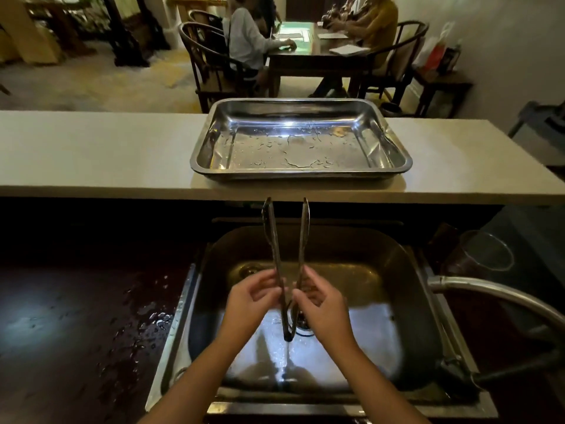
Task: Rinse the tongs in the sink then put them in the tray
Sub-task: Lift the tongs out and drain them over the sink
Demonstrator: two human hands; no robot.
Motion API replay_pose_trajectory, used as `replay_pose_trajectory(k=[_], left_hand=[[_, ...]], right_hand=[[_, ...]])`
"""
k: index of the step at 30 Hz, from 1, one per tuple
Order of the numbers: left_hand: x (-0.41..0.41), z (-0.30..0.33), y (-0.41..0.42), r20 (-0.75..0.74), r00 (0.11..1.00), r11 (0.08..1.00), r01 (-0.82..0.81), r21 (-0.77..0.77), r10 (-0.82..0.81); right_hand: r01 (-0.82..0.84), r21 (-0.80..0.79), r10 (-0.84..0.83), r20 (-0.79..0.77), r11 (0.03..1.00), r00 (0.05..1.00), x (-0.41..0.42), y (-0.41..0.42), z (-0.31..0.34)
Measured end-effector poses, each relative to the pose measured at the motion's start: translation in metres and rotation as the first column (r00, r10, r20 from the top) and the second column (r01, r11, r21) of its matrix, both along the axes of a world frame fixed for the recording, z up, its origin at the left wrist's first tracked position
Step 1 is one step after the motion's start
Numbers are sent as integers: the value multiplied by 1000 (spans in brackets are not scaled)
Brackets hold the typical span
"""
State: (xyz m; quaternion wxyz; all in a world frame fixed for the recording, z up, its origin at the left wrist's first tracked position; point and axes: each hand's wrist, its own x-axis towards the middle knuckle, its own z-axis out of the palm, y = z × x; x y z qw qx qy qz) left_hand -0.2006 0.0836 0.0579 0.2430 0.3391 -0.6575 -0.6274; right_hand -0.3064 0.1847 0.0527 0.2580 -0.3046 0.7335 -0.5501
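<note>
Metal tongs (273, 240) stand upright over the steel sink (406, 270), their two arms spread apart at the top and their joined end pointing down. My left hand (249, 304) grips the left arm and my right hand (324, 307) grips the right arm, both near the lower half. Water trickles down from the joined end into the basin. A steel tray (211, 148), wet with droplets and holding nothing, rests on the pale counter behind the sink.
A curved tap spout (489, 293) reaches in from the right. A clear glass (486, 255) stands right of the sink. The dark worktop (76, 332) on the left is wet. Beyond the pale counter (91, 148), people sit at a wooden table (305, 59).
</note>
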Motion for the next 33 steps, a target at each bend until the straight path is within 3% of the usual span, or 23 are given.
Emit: replay_pose_trajectory(k=[4, 8, 14, 22, 28, 33], left_hand=[[-16, 55, -19, -105, 994, 982, 14, -187, -35], [-29, 121, -43, -214, 972, 967, 43, -253, -100], [-69, 197, -91, -193, 974, 939, 51, -340, -123], [-135, 228, -149, -67, 997, 963, 29, -266, -49], [-167, 203, -166, 17, 1000, 988, -10, -155, 12], [-183, 171, -174, 139, 990, 995, 30, -91, -17]], right_hand=[[58, -131, -79, -162, 990, 984, -10, -13, 56], [41, -213, -96, -254, 976, 963, -31, -33, 123], [-65, -172, 2, -345, 983, 939, -75, -79, 207], [-55, -138, 37, -129, 989, 991, -140, -148, 238], [2, -19, -1, 65, 1000, 998, -166, -180, 208], [37, 105, -47, 97, 994, 994, -180, -193, 169]])
